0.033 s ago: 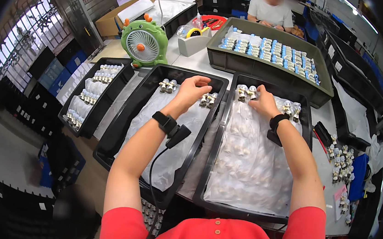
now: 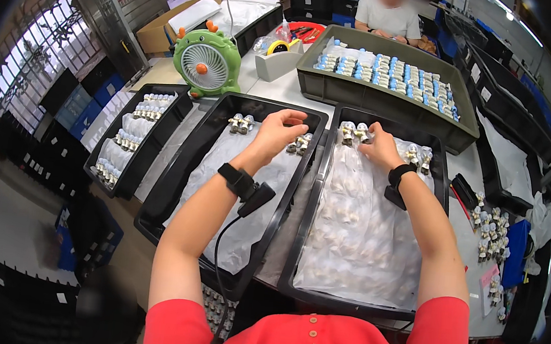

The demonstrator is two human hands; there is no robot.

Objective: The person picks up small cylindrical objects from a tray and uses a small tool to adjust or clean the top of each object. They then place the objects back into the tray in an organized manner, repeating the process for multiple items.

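Small white-and-pale-blue figurines lie in two black trays lined with white sheeting. Over the far end of the left tray (image 2: 140, 215) is my left hand (image 2: 278, 134), thumb and fingers apart with nothing visible between them. A pair of figurines (image 2: 241, 123) lies to its left, and others (image 2: 299, 143) lie just beyond its thumb, partly hidden. In the right tray (image 2: 291, 266), my right hand (image 2: 380, 146) has thumb and fingertips around a figurine (image 2: 361, 133) at the far end. Another figurine (image 2: 347, 133) is beside it, and more figurines (image 2: 419, 157) lie right of that hand.
Further left stands a narrow black tray (image 2: 115, 186) of figurines. Behind are a green fan (image 2: 205, 66) and a large olive bin (image 2: 388, 103) holding rows of figurines. Loose figurines (image 2: 494, 233) lie on the right. A person (image 2: 389, 20) sits across the table.
My left hand has shifted very slightly to the right. The rest looks nearly the same.
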